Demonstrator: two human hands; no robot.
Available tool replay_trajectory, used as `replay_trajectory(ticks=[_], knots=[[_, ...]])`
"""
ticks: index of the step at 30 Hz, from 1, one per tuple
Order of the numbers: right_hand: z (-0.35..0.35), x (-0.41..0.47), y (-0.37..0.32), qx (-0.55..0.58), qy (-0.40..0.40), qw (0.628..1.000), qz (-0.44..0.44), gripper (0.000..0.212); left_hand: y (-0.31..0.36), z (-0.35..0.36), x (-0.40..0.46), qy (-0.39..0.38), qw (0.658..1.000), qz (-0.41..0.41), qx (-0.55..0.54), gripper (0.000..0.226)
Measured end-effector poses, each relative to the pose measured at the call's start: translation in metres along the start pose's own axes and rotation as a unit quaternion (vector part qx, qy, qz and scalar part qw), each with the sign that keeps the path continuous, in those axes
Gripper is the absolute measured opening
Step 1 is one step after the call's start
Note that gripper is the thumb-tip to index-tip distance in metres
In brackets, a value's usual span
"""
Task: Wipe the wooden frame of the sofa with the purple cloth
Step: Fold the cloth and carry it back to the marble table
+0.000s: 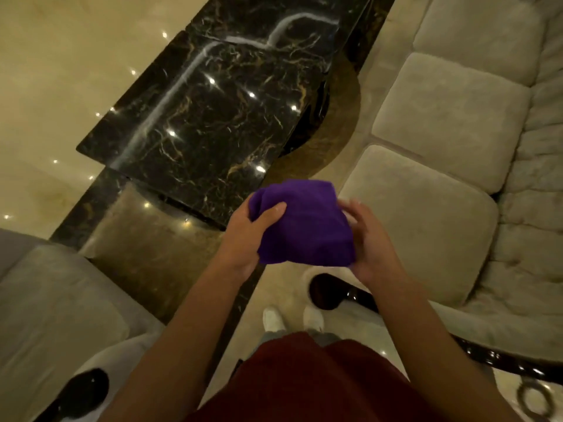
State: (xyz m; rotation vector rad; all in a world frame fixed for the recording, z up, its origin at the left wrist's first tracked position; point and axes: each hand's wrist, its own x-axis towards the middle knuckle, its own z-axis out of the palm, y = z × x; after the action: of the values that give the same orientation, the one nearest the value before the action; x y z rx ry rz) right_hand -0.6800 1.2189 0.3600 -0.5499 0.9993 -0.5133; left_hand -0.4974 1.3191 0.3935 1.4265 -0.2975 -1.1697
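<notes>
A bunched purple cloth point(304, 223) sits between both hands at the middle of the head view. My left hand point(249, 236) grips its left side with the thumb on top. My right hand point(368, 239) cups its right side and underside. Just below the hands shows the dark glossy wooden frame point(329, 292) of the beige sofa point(426, 214), a rounded arm end that runs on to the lower right point(499, 359). The hands and cloth hover above this frame without touching it.
A black marble coffee table point(213, 111) stands ahead on the left. A second beige seat point(51, 306) with a dark wooden arm end point(82, 391) is at lower left. Glossy cream floor lies around; my feet in white shoes point(292, 319) stand between the seats.
</notes>
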Motion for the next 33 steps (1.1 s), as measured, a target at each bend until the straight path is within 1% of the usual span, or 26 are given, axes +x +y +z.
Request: replay_trajectory(ticks=[1,2,5,8,10,14,16,17,18,19,20,21,22,23,24,26,27,29,31,33], knots=[[-0.003,0.005,0.003,0.045,-0.001,0.999,0.027,0.051,0.002,0.001,0.005,0.005,0.999,-0.007,-0.039,0.048],[-0.006,0.011,0.007,0.064,-0.012,0.997,0.051,0.058,0.003,0.004,0.009,0.013,0.997,-0.013,-0.072,0.053],[-0.018,0.021,0.021,0.053,-0.073,0.992,0.087,0.083,0.001,0.016,0.023,0.023,0.991,-0.021,-0.131,0.053],[-0.011,0.025,0.023,0.03,-0.112,0.99,0.08,0.104,0.003,0.024,0.036,0.013,0.986,-0.021,-0.166,0.051],[0.0,0.032,0.019,0.017,-0.105,0.993,0.054,0.11,0.004,0.023,0.048,0.006,0.986,-0.031,-0.163,0.052],[0.022,0.068,0.002,0.052,-0.052,0.997,-0.018,0.101,0.0,0.018,0.078,-0.006,0.989,-0.075,-0.129,0.041],[0.034,0.094,-0.005,0.066,-0.025,0.996,-0.05,0.086,0.0,0.011,0.096,-0.021,0.989,-0.093,-0.115,0.038],[0.039,0.107,-0.007,0.061,-0.009,0.996,-0.064,0.076,0.001,0.006,0.108,-0.026,0.988,-0.102,-0.115,0.036],[0.046,0.121,-0.01,0.049,0.004,0.996,-0.073,0.07,0.003,-0.002,0.122,-0.026,0.987,-0.109,-0.117,0.032],[0.055,0.134,-0.013,0.034,0.013,0.996,-0.079,0.071,0.006,-0.01,0.137,-0.023,0.986,-0.118,-0.116,0.026],[0.064,0.146,-0.015,0.015,0.023,0.996,-0.081,0.077,0.009,-0.021,0.152,-0.014,0.986,-0.13,-0.102,0.019],[0.074,0.159,-0.017,-0.002,0.034,0.996,-0.083,0.082,0.011,-0.034,0.168,0.002,0.987,-0.143,-0.079,0.014],[0.086,0.171,-0.018,-0.013,0.047,0.995,-0.082,0.083,0.014,-0.048,0.185,0.024,0.987,-0.155,-0.043,0.014],[0.097,0.184,-0.02,-0.015,0.057,0.995,-0.076,0.081,0.02,-0.062,0.201,0.045,0.987,-0.156,0.01,0.018],[0.111,0.197,-0.022,-0.014,0.059,0.996,-0.069,0.079,0.027,-0.075,0.218,0.049,0.986,-0.144,0.075,0.023],[0.138,0.218,-0.029,-0.018,0.057,0.997,-0.052,0.073,0.045,-0.101,0.247,0.033,0.978,-0.112,0.174,0.029],[0.149,0.227,-0.032,-0.022,0.054,0.997,-0.048,0.068,0.058,-0.111,0.262,0.005,0.977,-0.101,0.187,0.036],[0.17,0.244,-0.04,-0.028,0.049,0.997,-0.046,0.057,0.087,-0.119,0.294,-0.075,0.975,-0.086,0.189,0.049],[0.19,0.259,-0.051,-0.022,0.052,0.997,-0.047,0.054,0.111,-0.116,0.323,-0.135,0.965,-0.086,0.208,0.055],[0.203,0.273,-0.064,-0.01,0.052,0.997,-0.058,0.051,0.128,-0.11,0.351,-0.171,0.958,-0.094,0.211,0.075]])
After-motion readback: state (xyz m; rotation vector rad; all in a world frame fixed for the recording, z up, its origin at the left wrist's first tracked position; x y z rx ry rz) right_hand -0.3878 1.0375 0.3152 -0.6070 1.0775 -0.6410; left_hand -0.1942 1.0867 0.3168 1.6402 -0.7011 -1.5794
